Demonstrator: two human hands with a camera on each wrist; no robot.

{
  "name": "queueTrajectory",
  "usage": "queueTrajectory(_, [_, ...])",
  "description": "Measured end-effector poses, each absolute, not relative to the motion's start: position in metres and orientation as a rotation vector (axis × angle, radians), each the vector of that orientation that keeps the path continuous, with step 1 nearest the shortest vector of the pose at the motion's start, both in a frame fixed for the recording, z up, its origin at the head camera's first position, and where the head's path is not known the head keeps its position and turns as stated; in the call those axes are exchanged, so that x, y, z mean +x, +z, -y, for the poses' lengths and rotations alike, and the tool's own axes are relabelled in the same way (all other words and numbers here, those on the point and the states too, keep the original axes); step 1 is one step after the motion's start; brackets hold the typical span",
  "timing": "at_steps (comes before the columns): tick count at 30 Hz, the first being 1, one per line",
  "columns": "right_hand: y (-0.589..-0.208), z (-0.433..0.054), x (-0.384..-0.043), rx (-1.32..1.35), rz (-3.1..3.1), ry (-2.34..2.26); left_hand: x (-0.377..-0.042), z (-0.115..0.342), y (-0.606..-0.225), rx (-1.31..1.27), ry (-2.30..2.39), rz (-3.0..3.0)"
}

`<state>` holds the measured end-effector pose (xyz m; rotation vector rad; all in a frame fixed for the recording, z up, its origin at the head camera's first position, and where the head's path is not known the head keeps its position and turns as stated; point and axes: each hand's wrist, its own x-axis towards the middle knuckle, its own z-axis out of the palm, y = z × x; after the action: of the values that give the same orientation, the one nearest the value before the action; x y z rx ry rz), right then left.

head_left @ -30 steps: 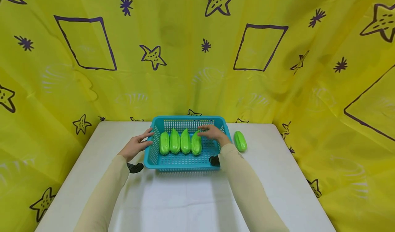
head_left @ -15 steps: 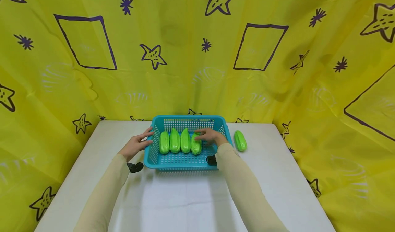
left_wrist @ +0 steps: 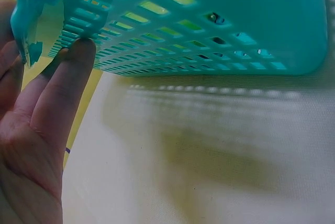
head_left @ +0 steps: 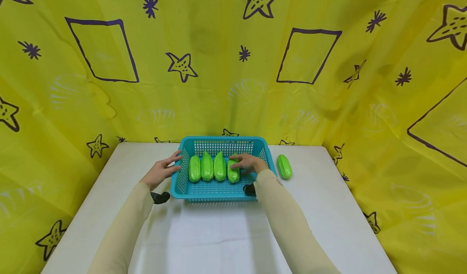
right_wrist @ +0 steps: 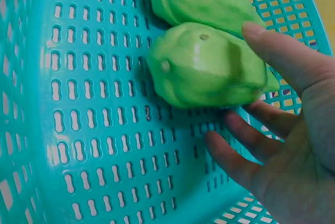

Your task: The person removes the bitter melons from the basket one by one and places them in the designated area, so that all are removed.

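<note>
A teal perforated plastic basket (head_left: pixel 219 195) stands at the back of the table. Several glossy, ridged light-green gourds (head_left: pixel 207 166) lie side by side in it, their exact kind unclear. My left hand (head_left: pixel 160 172) rests against the basket's left side, fingers extended along its wall and rim. My right hand (head_left: pixel 248 162) reaches inside over the rightmost gourd (right_wrist: pixel 207 67). In the right wrist view its thumb extends above that gourd, casting a shadow on it, and the other fingers lie loosely bent along its side; firm contact cannot be told.
Outside the basket, one more green gourd (head_left: pixel 284 167) lies on the white table (head_left: pixel 219 241) to the right. A yellow patterned curtain (head_left: pixel 219 103) encloses the back and sides. Dark wrist-mounted devices show at both sleeves.
My right hand has moved slightly down and left, over the rightmost gourd, which has shifted a little to the right. My left hand has stayed at the basket's left side.
</note>
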<state>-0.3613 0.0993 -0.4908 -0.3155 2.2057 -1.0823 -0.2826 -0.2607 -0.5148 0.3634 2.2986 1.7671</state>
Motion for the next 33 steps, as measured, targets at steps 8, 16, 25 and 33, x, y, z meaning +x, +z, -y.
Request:
queueTrajectory(8, [-0.495, -0.108, -0.358, -0.255, -2.254, -1.134, -0.282, 0.261, -0.516, 0.363, 1.755, -2.307])
queueTrajectory(16, [-0.499, -0.111, -0.358, -0.257, -2.235, -1.19, -0.282, 0.261, -0.515, 0.353, 1.759, -2.305])
queueTrajectory(25, [-0.5, -0.111, -0.355, -0.284, -2.285, -1.151, -0.281, 0.259, -0.513, 0.361, 1.773, -2.286])
queueTrajectory(33, [-0.498, -0.111, -0.354, -0.317, -2.296, -1.138, -0.27, 0.254, -0.496, 0.356, 1.772, -2.275])
